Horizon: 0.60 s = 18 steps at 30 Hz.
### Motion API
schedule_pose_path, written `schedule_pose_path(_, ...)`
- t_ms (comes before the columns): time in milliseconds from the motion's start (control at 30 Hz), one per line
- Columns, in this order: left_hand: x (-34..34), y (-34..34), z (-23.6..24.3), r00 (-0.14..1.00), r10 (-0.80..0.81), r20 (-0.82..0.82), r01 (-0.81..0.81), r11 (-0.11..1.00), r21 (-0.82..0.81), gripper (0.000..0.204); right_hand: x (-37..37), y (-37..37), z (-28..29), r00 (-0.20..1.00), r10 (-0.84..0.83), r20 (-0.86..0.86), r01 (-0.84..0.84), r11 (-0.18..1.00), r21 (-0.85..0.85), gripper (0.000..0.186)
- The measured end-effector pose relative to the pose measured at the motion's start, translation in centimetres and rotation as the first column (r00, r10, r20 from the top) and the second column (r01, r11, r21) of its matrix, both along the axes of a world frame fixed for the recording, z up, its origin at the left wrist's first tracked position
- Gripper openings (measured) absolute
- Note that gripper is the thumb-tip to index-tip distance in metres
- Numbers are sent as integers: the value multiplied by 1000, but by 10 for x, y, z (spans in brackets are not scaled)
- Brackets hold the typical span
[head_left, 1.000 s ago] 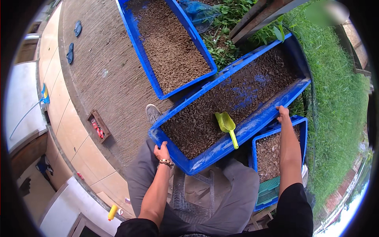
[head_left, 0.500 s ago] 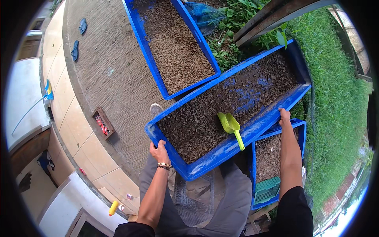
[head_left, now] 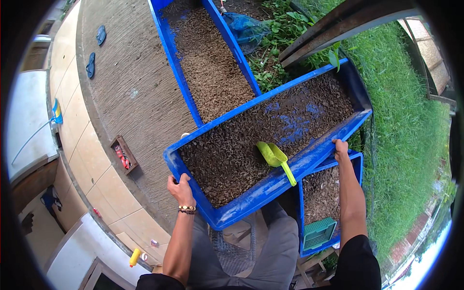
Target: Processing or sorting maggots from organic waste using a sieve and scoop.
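A long blue tray (head_left: 251, 207) lies slantwise across my view, holding dark crumbly soil-like matter (head_left: 222, 150) with many small larvae in it. Blue floor shows through a thin patch toward its right half. My left hand (head_left: 182, 190) grips the rim at its near left corner, fingers hidden beneath. On the near long side, toward the right end, my right hand (head_left: 341, 147) is closed on the rim. A lime-green scoop (head_left: 274, 155) rests inside, its handle leaning over the near rim between my hands.
Beyond is another blue tray (head_left: 172, 55) full of pale brown larvae (head_left: 212, 67). Under my right arm stands a blue bin (head_left: 302, 217) with brown matter and a green plastic basket (head_left: 319, 233). A small wooden box (head_left: 123, 154), slippers (head_left: 90, 65) and a metal post (head_left: 328, 36) are around.
Both hands and the tray have shifted left and slightly nearer to me in view. Its far side now overlaps more of the tray beyond. The scoop moved along with it.
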<state>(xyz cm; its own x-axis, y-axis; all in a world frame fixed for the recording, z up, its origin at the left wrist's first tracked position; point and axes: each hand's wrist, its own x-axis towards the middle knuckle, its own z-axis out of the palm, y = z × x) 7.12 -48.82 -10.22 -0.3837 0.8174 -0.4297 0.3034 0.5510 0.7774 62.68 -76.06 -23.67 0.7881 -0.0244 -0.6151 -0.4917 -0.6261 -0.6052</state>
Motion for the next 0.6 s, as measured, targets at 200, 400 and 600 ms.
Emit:
schedule_pose_path(200,-22,75,43,994,-106,-41,108,993,47,13,-58,12,30,997,-59,57,50,986,156,18)
schedule_pose_path(400,-94,166,33,961,-217,-169,217,976,-15,9,-137,85,47,989,-83,-124,96,990,99,13)
schedule_pose_path(600,-154,253,-6,918,-265,-295,272,962,-18,17,-215,149,60,960,-228,-162,246,964,103,34)
